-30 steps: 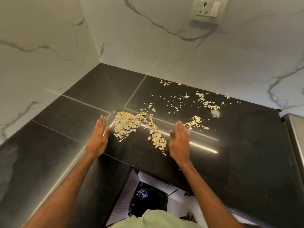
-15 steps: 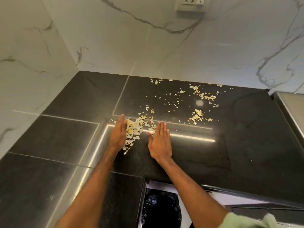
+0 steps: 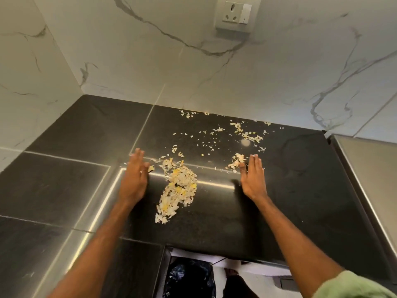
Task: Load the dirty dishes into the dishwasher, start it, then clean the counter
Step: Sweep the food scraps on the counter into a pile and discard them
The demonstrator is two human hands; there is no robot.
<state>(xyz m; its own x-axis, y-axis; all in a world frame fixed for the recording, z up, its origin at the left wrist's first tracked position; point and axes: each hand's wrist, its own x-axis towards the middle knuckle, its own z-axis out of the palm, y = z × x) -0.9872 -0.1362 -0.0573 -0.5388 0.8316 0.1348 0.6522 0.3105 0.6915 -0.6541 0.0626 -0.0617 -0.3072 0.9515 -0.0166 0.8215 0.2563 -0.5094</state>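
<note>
I see a dark polished stone worktop (image 3: 279, 201) set into a corner formed by white, grey-veined marble walls (image 3: 150, 61). A wall socket (image 3: 235, 15) is mounted high on the rear wall. A brushed steel surface (image 3: 369, 168) adjoins the worktop at its right edge. Below the front edge, a bin with a black liner (image 3: 191, 280) stands open. A strip of reflected light runs across the worktop.

The main pile of food scraps (image 3: 179, 190), pale with yellow pieces, lies at the centre of the worktop. It is elongated, running from front-left to rear-right. A smaller clump (image 3: 236, 161) lies to its right. Loose flakes (image 3: 247, 133) are scattered toward the rear wall.

The left grip (image 3: 134, 179) has its fingers straight and together and holds nothing. It sits just left of the rear end of the main pile. It is slightly blurred, so I cannot tell whether it touches the worktop.

The right grip (image 3: 253, 179) is likewise flat-fingered and empty. Its thumb side meets the smaller clump. The main pile lies between the two grips, nearer the left one. A green sleeve (image 3: 348, 287) shows on the right arm.
</note>
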